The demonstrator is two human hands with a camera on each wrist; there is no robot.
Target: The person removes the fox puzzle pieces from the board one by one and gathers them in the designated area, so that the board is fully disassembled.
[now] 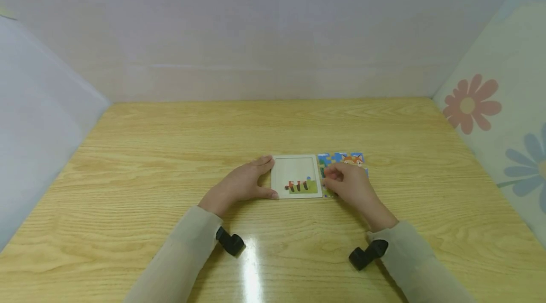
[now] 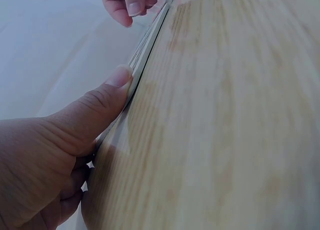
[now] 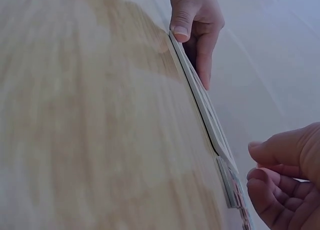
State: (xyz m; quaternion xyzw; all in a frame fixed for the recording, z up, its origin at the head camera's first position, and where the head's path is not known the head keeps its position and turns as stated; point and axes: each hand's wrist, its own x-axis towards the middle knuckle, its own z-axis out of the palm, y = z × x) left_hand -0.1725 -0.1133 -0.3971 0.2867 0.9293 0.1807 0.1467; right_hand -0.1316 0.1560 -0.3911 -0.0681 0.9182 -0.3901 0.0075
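Note:
A square, pale wooden puzzle tray (image 1: 296, 168) lies flat on the table, with a few joined pieces (image 1: 304, 187) in green, red and brown along its near side. My left hand (image 1: 245, 182) holds the tray's left side, the thumb at the near corner and the fingers at the far one. Against the tray's right side are colourful puzzle pieces (image 1: 354, 158), some showing an orange animal face. My right hand (image 1: 351, 187) hovers over these with thumb and forefinger together, seeming to pinch a small puzzle piece, mostly hidden by the fingertips.
The wood-grain table (image 1: 170, 137) stretches around both hands. A pale wall (image 1: 273, 37) stands behind it, and a panel with printed flowers (image 1: 472, 104) is at the right. Black wrist cameras (image 1: 231, 241) sit on both sleeves.

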